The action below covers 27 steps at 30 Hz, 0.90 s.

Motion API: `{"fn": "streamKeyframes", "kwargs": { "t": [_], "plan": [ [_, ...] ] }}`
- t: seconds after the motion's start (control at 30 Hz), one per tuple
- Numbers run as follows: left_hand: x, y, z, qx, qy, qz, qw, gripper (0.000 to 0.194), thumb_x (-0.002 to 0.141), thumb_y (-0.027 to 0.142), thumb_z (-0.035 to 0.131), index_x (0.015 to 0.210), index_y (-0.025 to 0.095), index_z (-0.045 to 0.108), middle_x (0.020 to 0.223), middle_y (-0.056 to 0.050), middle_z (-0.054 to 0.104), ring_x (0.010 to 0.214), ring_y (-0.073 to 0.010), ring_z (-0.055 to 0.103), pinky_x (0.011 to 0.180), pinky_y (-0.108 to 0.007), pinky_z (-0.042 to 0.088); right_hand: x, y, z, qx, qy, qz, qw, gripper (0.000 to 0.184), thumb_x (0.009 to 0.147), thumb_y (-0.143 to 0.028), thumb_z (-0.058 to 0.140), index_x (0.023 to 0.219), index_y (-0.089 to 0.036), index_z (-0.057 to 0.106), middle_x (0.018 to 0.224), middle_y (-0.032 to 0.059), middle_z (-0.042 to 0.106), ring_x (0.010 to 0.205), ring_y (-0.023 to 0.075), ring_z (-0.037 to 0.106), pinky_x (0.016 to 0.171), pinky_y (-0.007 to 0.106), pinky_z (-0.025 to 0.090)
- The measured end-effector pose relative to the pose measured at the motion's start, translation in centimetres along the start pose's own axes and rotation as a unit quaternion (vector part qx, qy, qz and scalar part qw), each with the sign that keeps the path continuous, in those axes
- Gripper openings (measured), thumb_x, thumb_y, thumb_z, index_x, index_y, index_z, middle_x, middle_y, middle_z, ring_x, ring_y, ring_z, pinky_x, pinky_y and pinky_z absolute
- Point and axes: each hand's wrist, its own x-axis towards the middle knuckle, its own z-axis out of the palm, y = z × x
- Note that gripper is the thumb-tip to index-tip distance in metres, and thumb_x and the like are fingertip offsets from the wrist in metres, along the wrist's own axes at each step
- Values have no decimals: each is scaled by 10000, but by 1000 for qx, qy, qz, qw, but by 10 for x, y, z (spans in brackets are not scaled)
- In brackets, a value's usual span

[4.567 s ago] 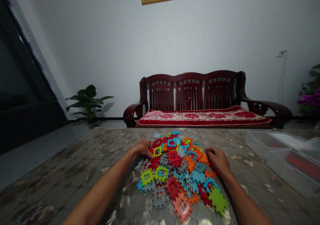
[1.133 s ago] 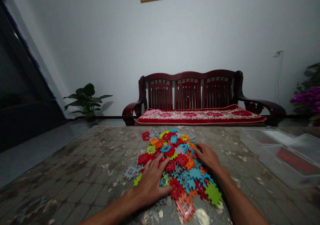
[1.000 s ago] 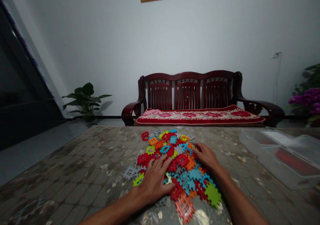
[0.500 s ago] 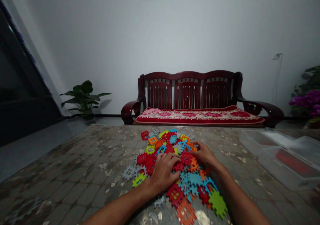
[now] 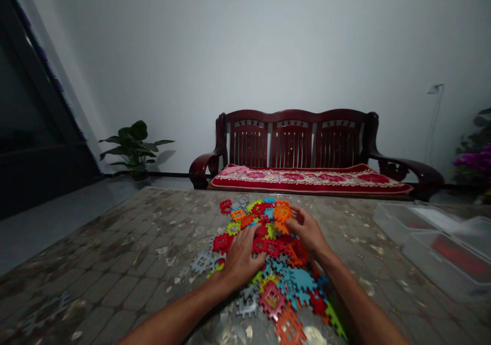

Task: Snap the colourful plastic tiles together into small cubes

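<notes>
A heap of toothed, interlocking plastic building pieces in red, orange, blue, green and grey lies on the table. My left hand (image 5: 243,257) rests on the heap's left-middle, palm down, fingers stretched and thumb apart, near red pieces (image 5: 264,245). At the heap's upper right, my right hand (image 5: 310,231) has its thumb and fingers at the edge of an orange toothed building piece (image 5: 282,212), which stands tilted up. Grey pieces (image 5: 247,304), a pink-red windowed piece (image 5: 272,299) and an orange windowed piece (image 5: 289,327) lie at the near end. My palms hide part of the heap.
The table (image 5: 126,263) has a patterned top. Clear plastic boxes (image 5: 441,255), one with something red inside, stand at the right. A lone grey piece (image 5: 46,314) lies at the near left. A wooden bench (image 5: 291,145) stands beyond the table, with a potted plant (image 5: 134,145) left of it.
My left hand has come from the heap's left edge onto its middle. The right hand has moved up along the right side, and orange pieces there are now lifted leftward over others.
</notes>
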Motion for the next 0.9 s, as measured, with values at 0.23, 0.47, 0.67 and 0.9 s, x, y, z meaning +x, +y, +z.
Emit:
{"fn": "streamKeyframes", "kwargs": {
  "t": [0.23,0.47,0.67,0.9],
  "plan": [
    [2,-21,-13,-21,56,-18,998,527,845,251,579,1370,207,590,1318,-103,689,1232,-263,635,1096,-441,491,12,22,-20,-64,28,-19,997,481,736,-413,674,1147,-178,756,1184,127,781,1062,284,735,987,440,573],
    [54,-67,-47,48,123,-44,990,369,925,257,515,1275,227,625,1361,-92,669,1300,-251,586,1149,-413,426,18,66,-75,-230,179,-10,957,454,815,-345,507,1139,-168,770,1125,118,793,1072,279,725,1003,423,548],
    [104,-111,-54,135,52,-220,965,548,904,415,606,1405,197,556,1510,-179,585,1449,-370,466,1185,-503,342,16,89,-86,-345,167,-1,924,443,799,-302,482,1096,-182,788,1121,124,781,1082,289,709,989,418,536],
    [122,-131,-38,113,41,-257,959,528,872,416,646,1350,196,594,1398,-213,665,1326,-398,585,1089,-546,428,18,88,-83,-384,140,-12,913,393,826,-293,481,1048,-207,794,1132,100,767,1102,272,691,1002,387,521]
  ]
}}
